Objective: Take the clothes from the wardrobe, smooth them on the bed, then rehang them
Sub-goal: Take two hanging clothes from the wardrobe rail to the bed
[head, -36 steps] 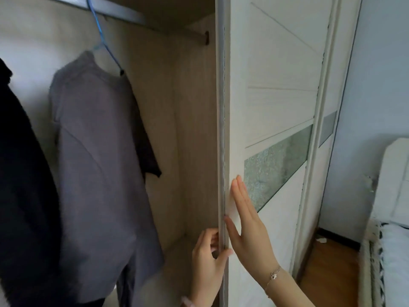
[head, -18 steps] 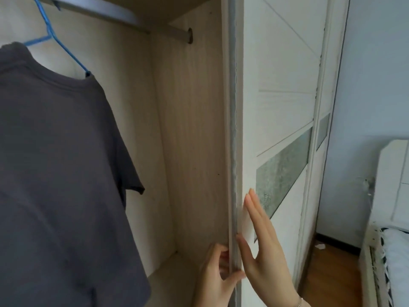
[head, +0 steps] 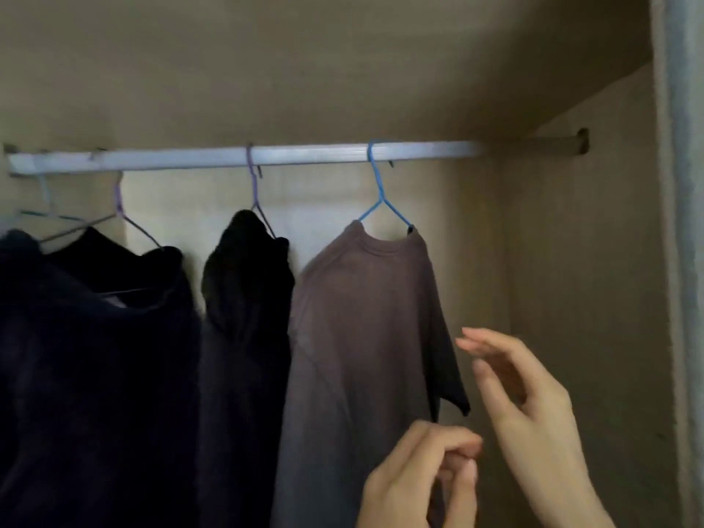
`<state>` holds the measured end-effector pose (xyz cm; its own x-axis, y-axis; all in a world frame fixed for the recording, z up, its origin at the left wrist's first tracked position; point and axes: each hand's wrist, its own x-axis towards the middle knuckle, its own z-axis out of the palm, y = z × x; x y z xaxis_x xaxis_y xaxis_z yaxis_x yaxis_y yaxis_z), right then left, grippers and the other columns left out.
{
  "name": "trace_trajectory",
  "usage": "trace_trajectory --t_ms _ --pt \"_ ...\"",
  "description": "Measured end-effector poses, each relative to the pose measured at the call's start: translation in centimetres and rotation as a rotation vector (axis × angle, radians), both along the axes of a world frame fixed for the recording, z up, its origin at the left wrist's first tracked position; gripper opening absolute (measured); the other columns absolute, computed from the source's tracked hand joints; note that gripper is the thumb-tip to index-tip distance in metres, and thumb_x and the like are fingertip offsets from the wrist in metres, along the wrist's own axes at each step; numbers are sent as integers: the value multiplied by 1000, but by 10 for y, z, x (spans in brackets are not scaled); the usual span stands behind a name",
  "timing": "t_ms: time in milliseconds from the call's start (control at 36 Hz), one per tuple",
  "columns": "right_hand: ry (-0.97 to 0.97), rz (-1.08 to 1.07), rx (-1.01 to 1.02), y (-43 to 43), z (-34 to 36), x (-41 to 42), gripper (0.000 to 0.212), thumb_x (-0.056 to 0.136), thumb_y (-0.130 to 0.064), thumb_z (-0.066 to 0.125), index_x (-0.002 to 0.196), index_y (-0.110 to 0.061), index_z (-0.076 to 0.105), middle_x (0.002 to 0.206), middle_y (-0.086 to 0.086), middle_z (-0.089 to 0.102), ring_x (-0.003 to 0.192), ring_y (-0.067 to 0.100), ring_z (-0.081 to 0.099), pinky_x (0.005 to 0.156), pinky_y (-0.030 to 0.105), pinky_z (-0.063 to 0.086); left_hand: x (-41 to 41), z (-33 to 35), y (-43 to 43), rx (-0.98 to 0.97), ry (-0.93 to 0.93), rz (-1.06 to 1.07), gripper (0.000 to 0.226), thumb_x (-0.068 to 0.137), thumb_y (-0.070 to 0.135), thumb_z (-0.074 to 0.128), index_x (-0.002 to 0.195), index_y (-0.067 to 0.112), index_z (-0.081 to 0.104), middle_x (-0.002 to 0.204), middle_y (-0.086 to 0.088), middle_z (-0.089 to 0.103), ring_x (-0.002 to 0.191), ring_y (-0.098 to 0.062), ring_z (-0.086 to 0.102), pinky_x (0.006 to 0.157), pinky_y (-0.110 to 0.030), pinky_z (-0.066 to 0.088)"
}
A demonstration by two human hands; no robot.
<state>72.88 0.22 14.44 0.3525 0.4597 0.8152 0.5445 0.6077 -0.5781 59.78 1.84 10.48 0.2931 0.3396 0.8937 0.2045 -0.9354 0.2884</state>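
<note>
A grey-brown T-shirt [head: 358, 337] hangs on a blue hanger [head: 381, 200] from the wardrobe rail [head: 304, 155]. To its left hang a black garment [head: 247, 299] on a purple hanger [head: 253, 184] and further dark clothes [head: 95, 356]. My right hand [head: 529, 405] is raised just right of the T-shirt's sleeve, fingers straight and spread, holding nothing. My left hand [head: 419, 478] is low in front of the T-shirt's lower part, fingers loosely curled, with nothing seen in it.
The wardrobe's side wall [head: 579, 299] stands to the right of the T-shirt, with bare rail between. The sliding door's edge [head: 678, 222] runs down the far right. The wardrobe's top panel [head: 304, 62] is just above the rail.
Both hands have left the sliding door's edge and moved into the wardrobe toward the T-shirt. The view has turned left and up onto the rail and the hanging clothes.
</note>
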Motion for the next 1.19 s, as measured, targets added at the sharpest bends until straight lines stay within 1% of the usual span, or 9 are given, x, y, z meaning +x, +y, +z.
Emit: trace_trajectory --t_ms 139,278,389,500,639,750,861,1000,1194 --pt "74 250 -102 60 63 -30 33 89 -7 59 110 -33 55 114 -4 62 109 8 58 92 15 45 -64 78 -5 239 -65 240 18 86 23 53 98 21 66 94 15 65 90 3 63 82 -11 48" --pt "6 266 -240 98 126 -68 69 86 -30 62 145 -14 30 148 5 32 139 19 29 115 32 23 -98 156 9 213 -46 648 26 89 28 50 111 20 61 112 8 60 106 -11 55 88 -21 41" --pt "-58 207 -350 115 154 -82 88 83 -26 62 150 -7 8 155 10 13 143 27 15 115 35 19 -112 204 43 -15 2 768 37 92 20 53 129 15 51 134 1 50 125 -15 47 98 -25 35" --pt "78 231 -422 128 164 -76 85 81 -11 60 148 0 10 151 12 15 135 29 32 102 29 36 -114 225 70 -496 28 582 53 91 21 57 140 8 41 141 -8 46 123 -21 48 101 -28 36" --pt "308 212 -390 138 166 -62 52 81 -4 51 131 5 40 125 14 43 102 29 51 77 24 38 -117 225 93 -770 -142 443 54 85 10 61 136 1 45 126 -18 57 109 -30 58 88 -32 47" --pt "381 223 -394 144 162 -42 13 80 0 49 92 0 52 91 13 49 79 24 49 65 22 37 -121 224 108 -871 -279 350 25 80 3 59 104 -5 64 86 -18 63 78 -31 60 70 -32 50" --pt "352 222 -414 147 161 -25 30 87 -1 48 113 1 62 93 13 59 76 22 53 65 21 39 -118 222 116 -897 -282 261 17 77 -8 51 67 2 60 69 -14 58 61 -27 55 51 -24 47" --pt "330 219 -390 148 163 -17 30 92 -4 49 119 2 61 107 18 65 84 21 55 70 21 40 -119 233 122 -822 -224 380 16 48 -4 62 57 8 54 63 -6 50 62 -19 47 39 -14 38" --pt "268 254 -336 136 180 -9 28 90 3 47 114 4 62 89 11 57 54 12 46 32 7 36 -118 241 118 -746 -298 240 31 72 -20 44 62 5 60 33 7 52 48 -14 53 34 -6 36"
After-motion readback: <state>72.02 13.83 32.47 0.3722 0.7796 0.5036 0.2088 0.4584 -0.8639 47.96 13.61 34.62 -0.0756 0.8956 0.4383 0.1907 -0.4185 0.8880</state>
